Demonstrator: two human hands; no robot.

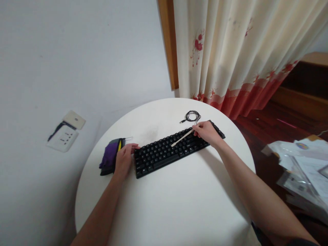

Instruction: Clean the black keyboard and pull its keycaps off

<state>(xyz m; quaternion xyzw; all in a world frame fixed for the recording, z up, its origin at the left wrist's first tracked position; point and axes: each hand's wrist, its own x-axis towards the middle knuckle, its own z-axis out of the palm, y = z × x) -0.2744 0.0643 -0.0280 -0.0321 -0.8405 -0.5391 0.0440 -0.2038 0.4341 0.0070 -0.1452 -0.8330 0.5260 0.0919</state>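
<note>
A black keyboard (pixel 164 150) lies at a slant across the round white table (pixel 164 205). My left hand (pixel 124 158) is at the keyboard's left end, its fingers curved around the far corner and touching it. In my right hand (pixel 206 131), above the keyboard's right part, is a slim off-white toothbrush (pixel 182 137). The brush's head points down and left at the middle keys; whether the bristles touch them I cannot tell. Left of my left hand lies a dark pouch or cloth bundle (pixel 110 155) with purple and yellow parts, partly hidden by that hand.
A coiled black USB cable (pixel 192 116) lies behind the keyboard. Greyish smudges mark the tabletop behind the keys. A wall with a socket (pixel 65 136) borders the left, a curtain (pixel 230 61) hangs behind, and plastic bags with papers (pixel 307 167) are at the right.
</note>
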